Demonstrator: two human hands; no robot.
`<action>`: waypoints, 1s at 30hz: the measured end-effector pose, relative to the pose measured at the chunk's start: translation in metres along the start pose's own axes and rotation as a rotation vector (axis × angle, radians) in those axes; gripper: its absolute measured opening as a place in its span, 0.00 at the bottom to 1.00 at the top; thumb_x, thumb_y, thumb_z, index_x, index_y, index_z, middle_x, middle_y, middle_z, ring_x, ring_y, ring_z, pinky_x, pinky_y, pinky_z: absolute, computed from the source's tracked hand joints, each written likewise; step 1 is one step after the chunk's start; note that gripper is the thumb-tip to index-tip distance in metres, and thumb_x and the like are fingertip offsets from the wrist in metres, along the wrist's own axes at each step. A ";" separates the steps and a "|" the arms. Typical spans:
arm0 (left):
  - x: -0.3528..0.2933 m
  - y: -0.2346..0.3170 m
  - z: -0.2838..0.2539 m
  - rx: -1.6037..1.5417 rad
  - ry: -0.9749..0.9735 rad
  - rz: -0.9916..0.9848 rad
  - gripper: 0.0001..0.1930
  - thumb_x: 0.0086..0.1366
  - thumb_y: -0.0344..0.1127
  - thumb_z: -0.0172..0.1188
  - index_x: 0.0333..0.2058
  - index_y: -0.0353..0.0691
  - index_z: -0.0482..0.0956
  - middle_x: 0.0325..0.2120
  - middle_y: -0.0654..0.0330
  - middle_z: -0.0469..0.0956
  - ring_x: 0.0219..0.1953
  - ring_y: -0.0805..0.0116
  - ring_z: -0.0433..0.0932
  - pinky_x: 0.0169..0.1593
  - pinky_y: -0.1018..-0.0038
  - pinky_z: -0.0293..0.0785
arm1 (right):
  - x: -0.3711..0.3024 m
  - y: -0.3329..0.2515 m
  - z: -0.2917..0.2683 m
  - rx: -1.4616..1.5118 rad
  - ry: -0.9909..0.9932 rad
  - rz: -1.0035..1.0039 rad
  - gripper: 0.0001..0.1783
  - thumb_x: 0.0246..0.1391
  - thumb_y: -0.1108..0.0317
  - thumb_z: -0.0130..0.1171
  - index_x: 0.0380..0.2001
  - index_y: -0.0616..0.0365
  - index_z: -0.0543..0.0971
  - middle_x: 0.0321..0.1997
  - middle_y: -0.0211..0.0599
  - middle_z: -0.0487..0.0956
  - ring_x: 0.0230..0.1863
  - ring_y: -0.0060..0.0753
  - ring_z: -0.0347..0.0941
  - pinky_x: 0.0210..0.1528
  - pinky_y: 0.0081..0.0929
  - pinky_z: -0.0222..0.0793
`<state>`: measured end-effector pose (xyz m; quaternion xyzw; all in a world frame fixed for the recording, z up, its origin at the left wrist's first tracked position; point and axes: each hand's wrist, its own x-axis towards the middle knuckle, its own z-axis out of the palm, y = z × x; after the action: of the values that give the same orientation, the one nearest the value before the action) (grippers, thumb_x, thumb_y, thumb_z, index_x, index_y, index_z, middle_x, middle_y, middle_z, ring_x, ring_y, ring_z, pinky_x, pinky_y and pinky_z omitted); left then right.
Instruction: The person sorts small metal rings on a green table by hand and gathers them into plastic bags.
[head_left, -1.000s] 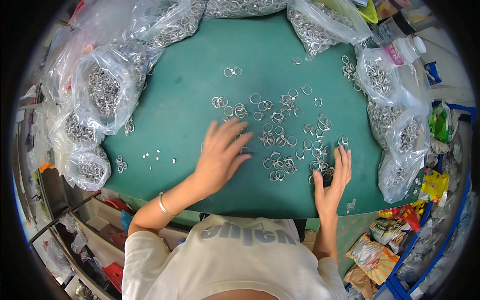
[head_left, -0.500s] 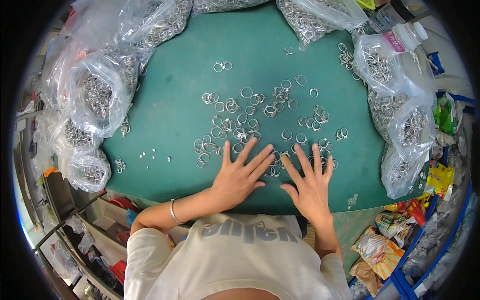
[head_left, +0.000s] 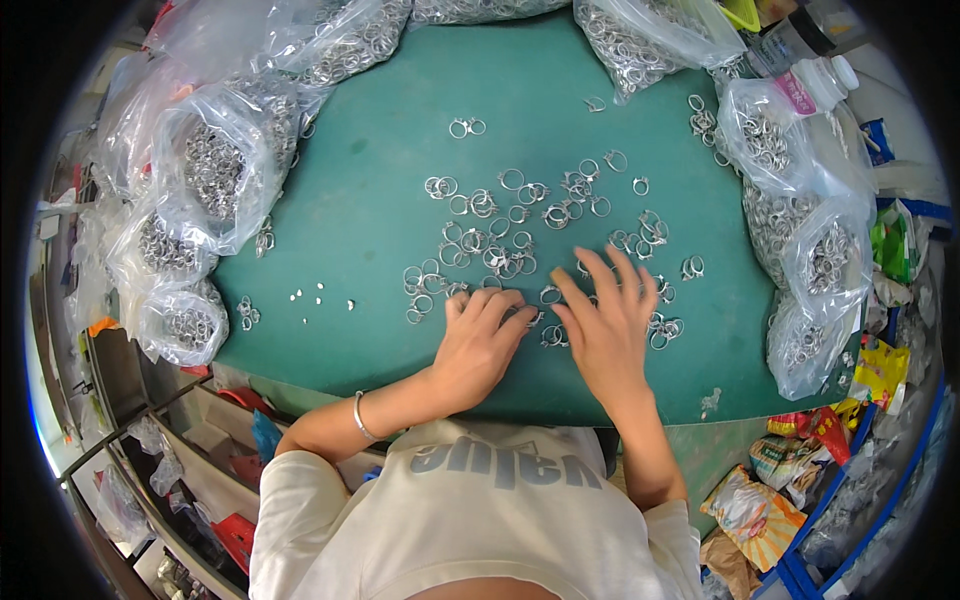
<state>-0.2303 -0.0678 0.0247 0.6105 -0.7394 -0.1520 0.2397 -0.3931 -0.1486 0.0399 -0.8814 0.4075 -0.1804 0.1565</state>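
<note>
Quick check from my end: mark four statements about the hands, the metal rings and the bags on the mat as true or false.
1. Both hands lie palm down on the green mat. True: left hand, right hand.
2. The loose metal rings are stacked in one neat pile. False: they lie scattered across the mat.
3. Clear bags of rings sit along the mat's edges. True.
4. The bracelet is on the right wrist. False: it is on the left wrist.

Free: bare green mat [head_left: 370, 215] left-centre and far-centre.
Blocked: clear bags of rings [head_left: 215, 170] along left, far, right edges.
Centre: loose metal rings [head_left: 520, 225] scattered.
</note>
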 end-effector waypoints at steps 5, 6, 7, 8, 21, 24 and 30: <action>0.000 0.006 -0.027 -0.484 -0.037 -0.249 0.14 0.60 0.27 0.56 0.46 0.36 0.74 0.42 0.59 0.72 0.39 0.66 0.72 0.39 0.70 0.65 | -0.003 0.003 0.006 0.152 0.180 0.002 0.09 0.44 0.72 0.63 0.33 0.55 0.79 0.45 0.31 0.75 0.51 0.39 0.68 0.54 0.47 0.53; 0.004 0.013 -0.030 -0.858 -0.094 -0.435 0.13 0.63 0.28 0.54 0.46 0.35 0.74 0.42 0.59 0.73 0.37 0.69 0.72 0.38 0.72 0.67 | -0.004 -0.003 -0.001 0.185 0.157 -0.029 0.09 0.44 0.72 0.62 0.33 0.55 0.79 0.45 0.32 0.75 0.51 0.39 0.68 0.54 0.46 0.54; 0.007 0.016 -0.033 -1.236 -0.152 -0.613 0.12 0.66 0.29 0.52 0.46 0.35 0.75 0.42 0.60 0.75 0.35 0.71 0.73 0.36 0.75 0.69 | -0.006 -0.011 -0.008 0.217 0.133 -0.060 0.09 0.45 0.72 0.62 0.34 0.55 0.79 0.44 0.32 0.75 0.51 0.39 0.68 0.53 0.45 0.54; 0.008 0.013 -0.032 -1.303 -0.189 -0.620 0.12 0.67 0.30 0.50 0.47 0.34 0.74 0.41 0.60 0.75 0.33 0.73 0.73 0.34 0.77 0.69 | -0.008 -0.018 -0.013 0.247 0.112 -0.086 0.09 0.45 0.72 0.62 0.34 0.55 0.79 0.44 0.32 0.75 0.50 0.39 0.68 0.53 0.45 0.55; -0.126 -0.110 -0.092 0.025 0.879 -0.788 0.12 0.53 0.20 0.63 0.37 0.36 0.79 0.36 0.58 0.77 0.30 0.71 0.74 0.32 0.79 0.70 | 0.083 0.023 -0.009 0.005 -0.116 -0.037 0.34 0.51 0.71 0.58 0.62 0.52 0.62 0.67 0.43 0.57 0.69 0.50 0.48 0.67 0.47 0.40; -0.162 -0.139 -0.106 0.129 0.970 -0.921 0.13 0.52 0.20 0.64 0.38 0.36 0.79 0.38 0.58 0.75 0.29 0.70 0.74 0.32 0.78 0.70 | 0.080 0.035 0.001 -0.058 -0.294 -0.083 0.31 0.52 0.69 0.54 0.62 0.52 0.63 0.70 0.40 0.53 0.71 0.50 0.41 0.69 0.49 0.34; -0.171 -0.165 -0.110 0.144 1.024 -0.879 0.14 0.51 0.22 0.65 0.39 0.34 0.78 0.34 0.54 0.77 0.33 0.61 0.76 0.38 0.72 0.72 | 0.049 0.020 -0.018 -0.040 -0.394 -0.160 0.29 0.51 0.67 0.54 0.59 0.54 0.66 0.68 0.41 0.57 0.71 0.50 0.44 0.69 0.50 0.36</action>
<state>-0.0099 0.0723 0.0023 0.8639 -0.2238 0.1226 0.4343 -0.3845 -0.2013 0.0569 -0.9321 0.3014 -0.0085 0.2009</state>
